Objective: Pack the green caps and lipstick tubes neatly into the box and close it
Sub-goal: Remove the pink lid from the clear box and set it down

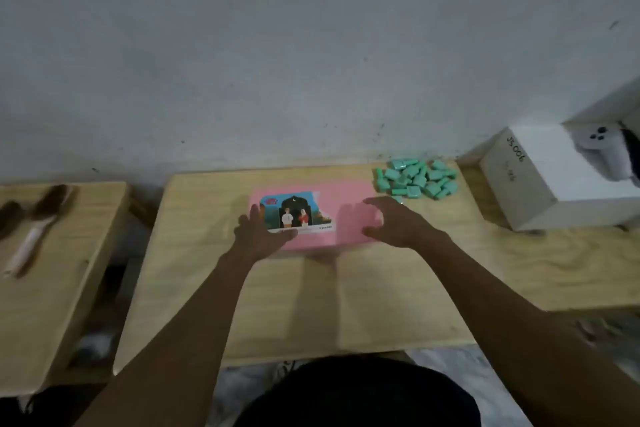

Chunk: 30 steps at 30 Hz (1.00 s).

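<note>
At the middle of the table (346,288): a pink box (346,194), lid down and picture side up, with the green caps (415,178) heaped just beyond its far right corner. Left hand (263,229) flat on the near left of the lid, fingers straight, gripping nothing. Right hand (391,222) poised over the right half, fingers spread and half-bent, empty. Judged as the opening step, with nothing packed yet. Shift the left palm off the lid and brace the box's side instead, to avoid holding shut what needs lifting. Hook the right fingertips under the lid's edge and raise evenly, without creasing the card. Swing the lid clear of the heap, not into it. Cannot tell lipstick tubes from caps there. Further right, a white carton (540,177); on a separate table to the left, brushes (38,218).
</note>
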Each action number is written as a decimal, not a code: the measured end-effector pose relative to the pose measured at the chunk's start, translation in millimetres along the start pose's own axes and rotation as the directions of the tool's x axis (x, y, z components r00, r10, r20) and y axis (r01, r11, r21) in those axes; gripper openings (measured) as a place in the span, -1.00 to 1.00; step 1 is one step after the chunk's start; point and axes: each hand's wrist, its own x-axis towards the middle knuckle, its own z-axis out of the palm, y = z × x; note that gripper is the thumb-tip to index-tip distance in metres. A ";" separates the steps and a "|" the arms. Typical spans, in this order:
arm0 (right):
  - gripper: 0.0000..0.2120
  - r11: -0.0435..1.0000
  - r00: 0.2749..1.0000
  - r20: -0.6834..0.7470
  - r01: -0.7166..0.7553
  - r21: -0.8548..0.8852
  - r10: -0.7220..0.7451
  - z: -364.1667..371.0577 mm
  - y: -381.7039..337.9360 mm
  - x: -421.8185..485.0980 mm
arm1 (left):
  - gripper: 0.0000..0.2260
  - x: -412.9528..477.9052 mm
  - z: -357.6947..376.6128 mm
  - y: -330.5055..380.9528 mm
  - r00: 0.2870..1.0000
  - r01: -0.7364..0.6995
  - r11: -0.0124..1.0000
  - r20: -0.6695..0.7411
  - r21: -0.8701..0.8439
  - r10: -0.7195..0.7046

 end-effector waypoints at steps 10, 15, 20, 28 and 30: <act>-0.34 0.840 0.983 0.038 0.172 -0.514 -0.178 17.1 2.3 14.6 | -0.21 15.2 18.3 -28.0 0.991 -0.067 0.958 -0.134 -0.278 0.030; -0.28 0.663 0.984 0.117 0.179 -0.727 -0.137 13.5 -10.8 17.6 | -0.18 10.9 15.9 -31.7 0.988 -0.145 0.930 -0.096 -0.339 0.120; -0.31 0.599 0.986 0.144 0.168 -0.783 -0.088 18.5 -19.6 20.0 | -0.08 7.9 17.1 -35.5 0.984 -0.179 0.898 -0.074 -0.402 0.163; -0.29 0.601 0.967 0.235 0.246 -0.761 -0.098 5.5 -20.6 22.1 | -0.02 8.4 21.1 -40.9 0.982 -0.188 0.894 -0.086 -0.408 0.167; -0.29 0.607 0.959 0.264 0.273 -0.747 -0.106 0.5 -21.3 23.6 | -0.02 8.3 22.3 -41.6 0.979 -0.203 0.885 -0.095 -0.420 0.180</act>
